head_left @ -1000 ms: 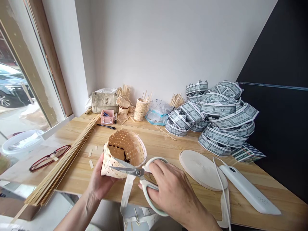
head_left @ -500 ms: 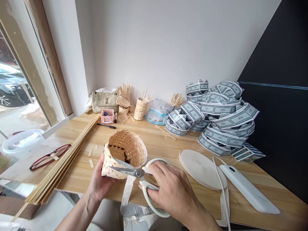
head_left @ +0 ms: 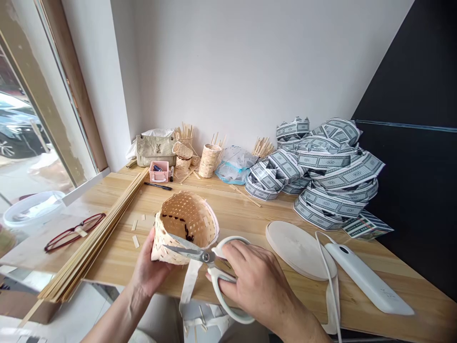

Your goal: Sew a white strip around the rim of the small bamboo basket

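Observation:
My left hand (head_left: 148, 269) grips a small woven bamboo basket (head_left: 183, 226) from below, tilted so its open mouth faces me. Inside it, dark marks run along the weave. My right hand (head_left: 255, 281) is closed round the white handles of a pair of scissors (head_left: 210, 264). The steel blades are slightly parted and lie against the basket's near rim. A white fabric strip (head_left: 187, 288) hangs down off the table edge below the basket.
A bundle of long bamboo strips (head_left: 102, 233) lies at the left, with red glasses (head_left: 73, 233) beside it. A roll of white tape (head_left: 298, 250) and a white device (head_left: 367, 281) are at the right. Patterned paper rings (head_left: 321, 171), small baskets (head_left: 209, 162), a pink box (head_left: 159, 172) and a handbag (head_left: 155, 150) line the wall.
Almost nothing differs. The basket has turned very slightly in my left hand and the scissors stay at its near rim.

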A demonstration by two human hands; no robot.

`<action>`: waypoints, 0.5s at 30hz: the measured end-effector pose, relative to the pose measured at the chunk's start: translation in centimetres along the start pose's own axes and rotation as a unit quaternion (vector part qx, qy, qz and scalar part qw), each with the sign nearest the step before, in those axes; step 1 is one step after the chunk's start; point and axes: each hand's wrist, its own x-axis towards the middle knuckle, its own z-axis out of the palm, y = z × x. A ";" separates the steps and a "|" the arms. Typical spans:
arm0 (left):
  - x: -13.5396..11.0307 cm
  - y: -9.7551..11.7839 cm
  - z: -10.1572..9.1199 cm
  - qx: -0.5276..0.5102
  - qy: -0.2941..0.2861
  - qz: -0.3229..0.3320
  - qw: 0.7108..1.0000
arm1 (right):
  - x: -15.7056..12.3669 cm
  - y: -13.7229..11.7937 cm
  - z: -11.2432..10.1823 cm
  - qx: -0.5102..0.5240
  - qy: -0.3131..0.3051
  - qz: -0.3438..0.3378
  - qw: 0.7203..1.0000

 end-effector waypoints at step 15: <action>0.1 0.2 0.2 -0.005 0.023 0.005 1.000 | 0.4 0.3 -0.8 0.028 -0.038 0.031 0.998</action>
